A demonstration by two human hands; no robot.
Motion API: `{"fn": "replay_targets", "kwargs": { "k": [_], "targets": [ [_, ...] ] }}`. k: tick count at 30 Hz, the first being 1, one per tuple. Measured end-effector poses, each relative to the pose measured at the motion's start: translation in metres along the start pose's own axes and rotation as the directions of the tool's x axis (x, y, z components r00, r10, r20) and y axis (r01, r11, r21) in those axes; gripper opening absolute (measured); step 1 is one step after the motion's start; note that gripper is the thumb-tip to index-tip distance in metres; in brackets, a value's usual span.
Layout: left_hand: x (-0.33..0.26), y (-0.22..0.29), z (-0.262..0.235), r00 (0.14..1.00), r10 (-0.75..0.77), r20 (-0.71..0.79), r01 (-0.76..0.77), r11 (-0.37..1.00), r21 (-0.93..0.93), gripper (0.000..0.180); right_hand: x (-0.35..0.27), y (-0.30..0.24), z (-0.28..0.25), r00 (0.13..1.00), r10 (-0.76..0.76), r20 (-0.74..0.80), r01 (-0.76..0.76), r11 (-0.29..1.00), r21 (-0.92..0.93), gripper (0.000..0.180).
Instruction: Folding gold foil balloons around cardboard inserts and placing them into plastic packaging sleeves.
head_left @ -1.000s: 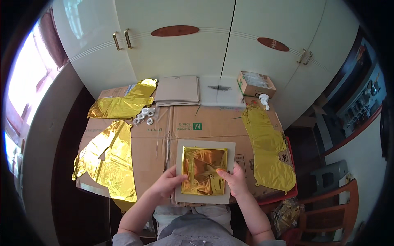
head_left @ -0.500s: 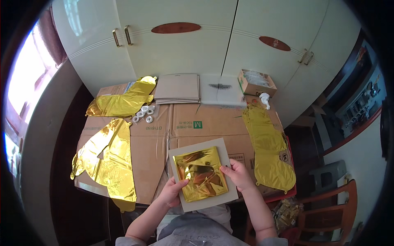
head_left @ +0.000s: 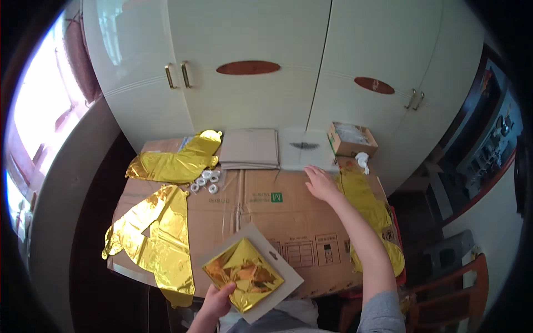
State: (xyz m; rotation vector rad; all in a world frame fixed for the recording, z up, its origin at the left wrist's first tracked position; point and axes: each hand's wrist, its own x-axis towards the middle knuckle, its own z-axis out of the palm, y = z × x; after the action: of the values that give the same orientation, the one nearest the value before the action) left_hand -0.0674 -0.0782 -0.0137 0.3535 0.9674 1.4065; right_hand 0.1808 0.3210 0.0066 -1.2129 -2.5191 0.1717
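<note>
Low in front of me, my left hand point(head_left: 217, 301) grips a grey card point(head_left: 290, 273) with a folded gold foil balloon point(head_left: 250, 263) lying on it; the thumb presses on the foil. The card is tilted, and a small hanging slot shows near its right edge. My right hand point(head_left: 322, 184) reaches out over the far part of the table, open and holding nothing. Its fingertips are at the near edge of a stack of clear plastic sleeves point(head_left: 306, 156); whether they touch it I cannot tell.
Flat gold foil balloons lie at the left point(head_left: 166, 222), far left point(head_left: 177, 161) and right point(head_left: 361, 194). A stack of grey cards point(head_left: 250, 149), several white ribbon rolls point(head_left: 206, 180) and an open carton point(head_left: 352, 140) sit at the back. Cardboard point(head_left: 266, 222) covers the table; cabinets stand behind.
My right hand has let go of the card and stretched forward to the plastic sleeves. My left hand has moved the card left and lower, turning it. The view has tilted upward.
</note>
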Motion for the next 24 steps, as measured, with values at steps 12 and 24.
{"fn": "replay_targets", "kwargs": {
  "k": [12,24],
  "targets": [
    [-0.007,0.004,-0.017,0.979,0.146,-0.144,-0.145,0.989,0.024,0.047,0.042,0.108,-0.047,0.857,0.334,-0.392,-0.42,0.893,-0.159,0.019],
    [0.007,0.0,-0.004,0.979,0.129,-0.157,-0.14,0.988,-0.058,0.042,-0.002,0.212,-0.04,0.789,0.527,-0.316,-0.604,0.569,-0.559,0.021]
  ]
}}
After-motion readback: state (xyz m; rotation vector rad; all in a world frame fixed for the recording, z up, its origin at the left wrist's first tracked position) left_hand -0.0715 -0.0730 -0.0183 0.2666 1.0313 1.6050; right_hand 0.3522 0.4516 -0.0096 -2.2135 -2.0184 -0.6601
